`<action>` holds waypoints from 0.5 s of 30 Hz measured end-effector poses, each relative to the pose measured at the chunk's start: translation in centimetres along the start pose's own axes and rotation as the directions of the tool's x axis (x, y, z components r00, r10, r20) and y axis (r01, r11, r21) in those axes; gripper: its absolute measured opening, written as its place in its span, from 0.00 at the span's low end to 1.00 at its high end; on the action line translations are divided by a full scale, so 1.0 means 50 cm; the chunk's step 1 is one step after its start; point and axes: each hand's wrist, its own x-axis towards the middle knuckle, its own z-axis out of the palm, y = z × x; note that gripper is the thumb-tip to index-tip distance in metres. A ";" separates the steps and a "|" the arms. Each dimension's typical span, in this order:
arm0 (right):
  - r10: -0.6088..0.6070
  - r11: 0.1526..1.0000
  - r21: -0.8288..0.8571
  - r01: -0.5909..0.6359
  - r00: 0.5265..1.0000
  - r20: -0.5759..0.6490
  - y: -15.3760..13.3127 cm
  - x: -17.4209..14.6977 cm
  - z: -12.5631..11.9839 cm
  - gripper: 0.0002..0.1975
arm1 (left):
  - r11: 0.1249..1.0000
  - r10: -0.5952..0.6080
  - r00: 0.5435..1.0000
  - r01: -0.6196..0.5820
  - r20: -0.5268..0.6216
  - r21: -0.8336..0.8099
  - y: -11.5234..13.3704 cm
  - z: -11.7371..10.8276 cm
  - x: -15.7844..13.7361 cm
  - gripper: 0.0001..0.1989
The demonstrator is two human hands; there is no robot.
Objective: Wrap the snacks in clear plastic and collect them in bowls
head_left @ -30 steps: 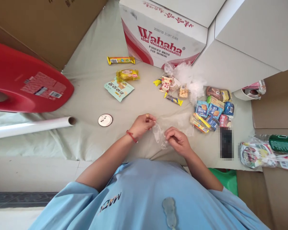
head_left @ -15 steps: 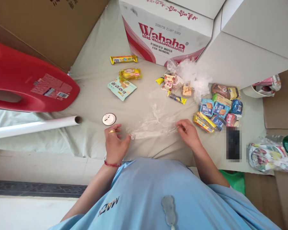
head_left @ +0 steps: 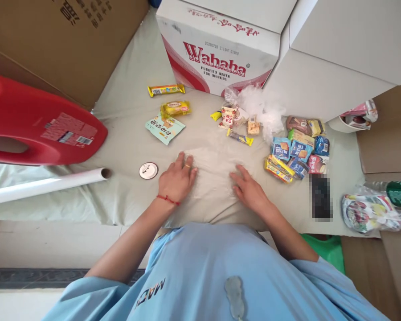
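A clear plastic bag (head_left: pixel 212 171) lies spread on the cloth-covered table, its edges hard to make out. My left hand (head_left: pixel 178 177) rests flat on the bag's left part, fingers stretched forward and apart. On the other side, my right hand (head_left: pixel 249 187) touches the bag's right edge with its fingers spread. Neither hand grips anything. Left of my left hand lies a round pin badge (head_left: pixel 148 170), pin side up. Beyond it are a pale green snack packet (head_left: pixel 165 129), a yellow wrapped cake (head_left: pixel 175 108) and a yellow snack bar (head_left: pixel 166 90).
Several wrapped snacks (head_left: pixel 299 149) are piled on the right, near a blurred-out dark object (head_left: pixel 321 198). Crumpled clear bags (head_left: pixel 262 104) lie before the Wahaha carton (head_left: pixel 217 53). A red jug (head_left: pixel 43 120) and a white tube (head_left: pixel 50 185) are on the left.
My left hand has moved forward and right from the bag's near left corner and now lies flat on it. My right hand has opened its pinch. The bag lies flatter.
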 end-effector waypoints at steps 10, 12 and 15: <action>-0.106 0.986 0.093 0.138 0.951 -0.289 -0.008 0.033 -0.074 0.15 | 0.970 0.225 0.951 -0.240 -0.213 -0.045 -0.007 0.059 -0.020 0.28; -0.065 0.996 0.042 0.082 0.949 -0.309 0.005 0.088 -0.108 0.15 | 0.951 0.297 0.946 -0.305 -0.128 -0.044 -0.014 0.061 -0.024 0.28; 0.115 0.988 -0.063 -0.143 0.939 -0.325 0.034 0.189 -0.166 0.16 | 0.938 0.343 0.935 -0.346 -0.086 -0.033 -0.020 0.067 -0.054 0.29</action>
